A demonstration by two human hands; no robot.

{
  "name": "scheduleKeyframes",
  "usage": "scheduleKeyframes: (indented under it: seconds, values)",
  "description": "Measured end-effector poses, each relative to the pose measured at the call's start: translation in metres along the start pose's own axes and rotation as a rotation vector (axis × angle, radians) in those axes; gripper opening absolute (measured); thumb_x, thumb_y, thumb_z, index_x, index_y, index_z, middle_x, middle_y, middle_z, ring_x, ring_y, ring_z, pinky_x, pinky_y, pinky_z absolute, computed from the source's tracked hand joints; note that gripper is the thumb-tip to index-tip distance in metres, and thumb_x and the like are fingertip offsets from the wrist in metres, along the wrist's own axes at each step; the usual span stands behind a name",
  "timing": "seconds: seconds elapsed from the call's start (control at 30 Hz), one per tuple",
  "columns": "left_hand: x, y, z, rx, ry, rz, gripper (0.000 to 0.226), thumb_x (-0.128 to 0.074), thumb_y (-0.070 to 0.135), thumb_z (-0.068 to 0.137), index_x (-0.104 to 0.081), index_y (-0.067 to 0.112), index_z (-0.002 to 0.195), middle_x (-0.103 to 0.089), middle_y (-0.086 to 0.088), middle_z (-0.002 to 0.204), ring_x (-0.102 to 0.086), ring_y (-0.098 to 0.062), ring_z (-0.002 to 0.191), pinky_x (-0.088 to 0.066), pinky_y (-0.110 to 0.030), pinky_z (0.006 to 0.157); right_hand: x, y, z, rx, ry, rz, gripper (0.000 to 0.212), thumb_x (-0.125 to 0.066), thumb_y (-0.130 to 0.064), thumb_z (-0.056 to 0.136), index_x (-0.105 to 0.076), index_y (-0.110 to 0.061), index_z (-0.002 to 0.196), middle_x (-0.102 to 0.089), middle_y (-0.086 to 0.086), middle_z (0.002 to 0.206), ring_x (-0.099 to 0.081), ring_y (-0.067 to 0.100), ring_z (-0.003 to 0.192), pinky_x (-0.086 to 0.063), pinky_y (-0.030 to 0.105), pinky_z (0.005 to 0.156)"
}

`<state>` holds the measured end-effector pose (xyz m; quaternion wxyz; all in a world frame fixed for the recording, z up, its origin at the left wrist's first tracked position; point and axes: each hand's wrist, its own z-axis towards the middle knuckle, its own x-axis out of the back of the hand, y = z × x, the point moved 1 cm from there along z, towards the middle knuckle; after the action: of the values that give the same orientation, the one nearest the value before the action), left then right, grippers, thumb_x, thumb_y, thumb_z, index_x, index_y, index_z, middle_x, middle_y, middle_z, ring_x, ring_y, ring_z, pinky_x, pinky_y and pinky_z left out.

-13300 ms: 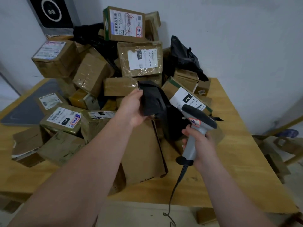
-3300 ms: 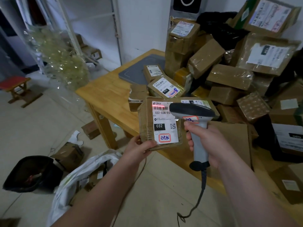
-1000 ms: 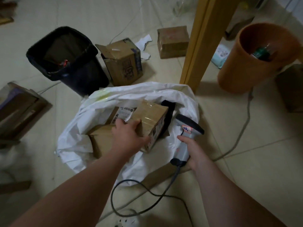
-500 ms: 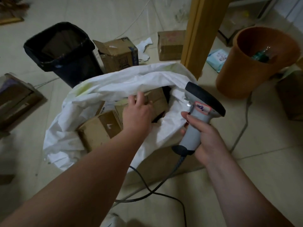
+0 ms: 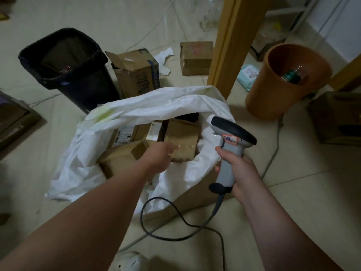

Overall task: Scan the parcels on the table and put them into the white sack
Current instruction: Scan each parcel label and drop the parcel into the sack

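The scanner cable (image 5: 216, 209) loops loosely across the floor (image 5: 293, 202) and could snag or trip someone. The right hand (image 5: 237, 169) has its fingers wrapped round the scanner (image 5: 232, 137). The left hand (image 5: 159, 158) is blurred, its fingers loose and holding nothing, over a parcel (image 5: 181, 141) lying inside the white sack (image 5: 136, 108). The sack's slack rim may fold shut and block later parcels.

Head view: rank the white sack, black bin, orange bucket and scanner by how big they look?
1. white sack
2. black bin and orange bucket: about alike, so I won't rank them
3. scanner: smallest, though nearest the camera
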<state>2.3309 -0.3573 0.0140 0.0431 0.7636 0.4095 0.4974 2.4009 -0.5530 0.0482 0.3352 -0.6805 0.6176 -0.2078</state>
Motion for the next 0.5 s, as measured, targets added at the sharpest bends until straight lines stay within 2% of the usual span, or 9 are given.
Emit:
scheduleKeyframes:
  seconds: [0.13, 0.23, 0.33, 0.5]
  values:
    - [0.057, 0.024, -0.045, 0.044, 0.019, -0.001, 0.043, -0.043, 0.003, 0.095, -0.058, 0.017, 0.133, -0.060, -0.004, 0.131, -0.058, -0.020, 0.114, -0.039, -0.018, 0.078, -0.020, -0.034, -0.057, -0.017, 0.056, -0.004, 0.040, -0.070, -0.014, 0.086, -0.057, -0.007, 0.122, -0.063, 0.004, 0.097, -0.060, 0.016, 0.080, -0.049, 0.027, 0.064]
    - [0.112, 0.054, -0.088, 0.073, 0.054, -0.089, 0.040, -0.041, 0.005, 0.096, -0.061, 0.015, 0.129, -0.060, -0.009, 0.131, -0.059, -0.022, 0.112, -0.046, -0.025, 0.084, -0.037, -0.072, -0.110, -0.016, 0.074, 0.001, 0.039, -0.071, -0.013, 0.086, -0.058, -0.008, 0.122, -0.066, 0.004, 0.094, -0.064, 0.018, 0.082, -0.051, 0.027, 0.067]
    - [0.169, 0.089, -0.130, 0.044, 0.075, -0.115, 0.038, -0.044, 0.005, 0.095, -0.064, 0.013, 0.126, -0.060, -0.008, 0.131, -0.057, -0.024, 0.116, -0.044, -0.028, 0.091, -0.054, -0.118, -0.170, 0.005, 0.067, -0.063, 0.035, -0.074, -0.009, 0.082, -0.062, -0.006, 0.115, -0.069, 0.005, 0.090, -0.064, 0.017, 0.076, -0.053, 0.030, 0.073]
    - [0.258, 0.159, -0.188, 0.009, 0.128, -0.243, 0.031, -0.055, 0.010, 0.091, -0.067, 0.017, 0.119, -0.064, -0.006, 0.125, -0.060, -0.022, 0.113, -0.048, -0.029, 0.094, -0.073, -0.204, -0.270, 0.079, 0.073, -0.193, 0.023, -0.072, -0.009, 0.081, -0.065, -0.005, 0.102, -0.063, 0.006, 0.075, -0.056, 0.014, 0.064, -0.047, 0.027, 0.065]
